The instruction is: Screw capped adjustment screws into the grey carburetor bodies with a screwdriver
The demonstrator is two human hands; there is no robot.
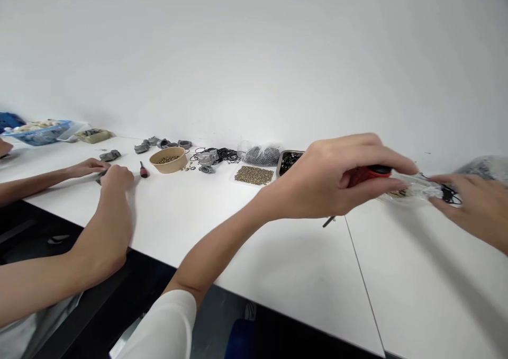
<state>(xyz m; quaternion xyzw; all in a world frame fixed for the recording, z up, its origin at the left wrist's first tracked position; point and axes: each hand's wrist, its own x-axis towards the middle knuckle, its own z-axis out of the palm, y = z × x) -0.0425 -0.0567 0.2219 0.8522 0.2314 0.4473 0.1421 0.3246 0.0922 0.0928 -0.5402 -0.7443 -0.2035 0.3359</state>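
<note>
My left hand [337, 176] stretches across to the right, fingers wrapped round a screwdriver with a red and black handle [367, 173]. A dark metal shaft [328, 222] shows below that hand. On the right, my right hand [474, 200] has its thumb and fingers apart around thin black rings [450, 194], at a clear plastic bag or tray [418, 187]. Motion blurs it slightly, and its grip on the plastic is unclear. Small brass-coloured pieces [398, 194] show inside the plastic, just past my left fingertips.
Along the wall stand a tray of brass pieces [254, 175], a metal tray of black parts [289, 162], a bagged dark mass [262, 155], black cords [228, 155], a round tub [169, 160] and grey castings [208, 158]. At left, a co-worker's hands [117, 176] handle a part near another screwdriver [143, 171].
</note>
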